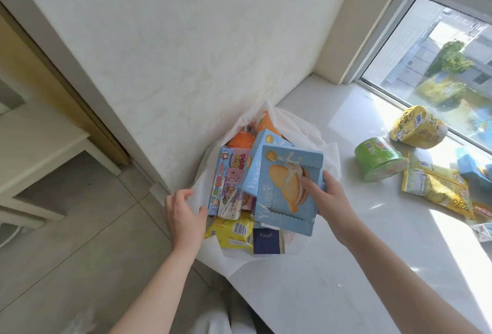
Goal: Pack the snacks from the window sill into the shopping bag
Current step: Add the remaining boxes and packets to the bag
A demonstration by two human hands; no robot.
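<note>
A white shopping bag (330, 152) stands open at the left end of the window sill (346, 240), against the wall. My right hand (328, 200) holds a light blue biscuit box (282, 195) over the bag's mouth, above a second blue box (259, 160). My left hand (183, 216) grips the bag's left rim. Inside lie a pink box (237, 174), orange packets (241, 139), a yellow packet (231, 232) and a dark blue sachet (267, 240). On the sill to the right lie a green cup (380, 159), a yellow cup (418, 127) and a yellow pouch (436, 187).
A blue pack (472, 167) and a small white carton (483, 231) lie near the window at the far right. The wall rises right behind the bag. A white shelf unit (40, 147) stands on the tiled floor at the left.
</note>
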